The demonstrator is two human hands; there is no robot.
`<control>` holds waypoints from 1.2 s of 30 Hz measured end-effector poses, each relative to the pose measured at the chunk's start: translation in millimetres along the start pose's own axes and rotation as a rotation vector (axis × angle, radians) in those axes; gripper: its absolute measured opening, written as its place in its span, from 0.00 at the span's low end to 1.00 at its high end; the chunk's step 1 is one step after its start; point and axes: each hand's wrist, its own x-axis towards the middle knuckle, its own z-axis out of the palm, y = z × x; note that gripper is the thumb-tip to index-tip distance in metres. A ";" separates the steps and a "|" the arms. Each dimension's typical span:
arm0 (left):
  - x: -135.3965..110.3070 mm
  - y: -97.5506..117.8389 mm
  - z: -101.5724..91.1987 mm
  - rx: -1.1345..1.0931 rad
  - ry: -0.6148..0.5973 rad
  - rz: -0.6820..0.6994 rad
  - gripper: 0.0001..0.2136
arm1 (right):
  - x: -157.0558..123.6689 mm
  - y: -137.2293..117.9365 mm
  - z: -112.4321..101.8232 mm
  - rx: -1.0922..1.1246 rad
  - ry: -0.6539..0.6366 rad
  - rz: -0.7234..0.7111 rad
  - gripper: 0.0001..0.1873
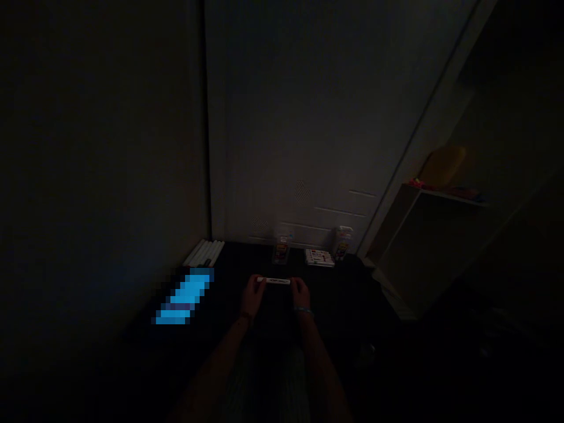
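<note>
In the dim head view, a slim white stick with dark print, which looks like a marker (277, 281), lies level between my two hands above the dark table. My left hand (252, 292) pinches its left end, and my right hand (300, 289) has its fingers closed at the right end. Beyond my hands, a row of similar white sticks with print (319, 257) lies side by side. Next to it stands a clear package with a dark red label (343, 243), and a similar package (281, 248) stands farther left.
Several plain white sticks (204, 253) lie at the table's back left. In front of them glows a blue, pixelated screen (183, 299). A pale wall (308, 117) rises behind the dark table (343, 299). At the right, a shelf unit (399, 220) holds a yellow object (443, 166).
</note>
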 end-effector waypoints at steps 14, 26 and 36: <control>-1.3 -2.3 -0.9 0.025 -0.031 -0.034 0.15 | -1.2 -4.5 -0.9 0.035 -0.009 0.003 0.17; -1.8 0.9 -0.6 -0.050 -0.028 -0.054 0.18 | -3.6 -5.3 -0.2 -0.026 0.004 0.015 0.19; -0.8 8.1 2.4 -0.248 -0.038 -0.091 0.33 | -5.8 -13.0 -0.1 -0.038 -0.099 0.000 0.18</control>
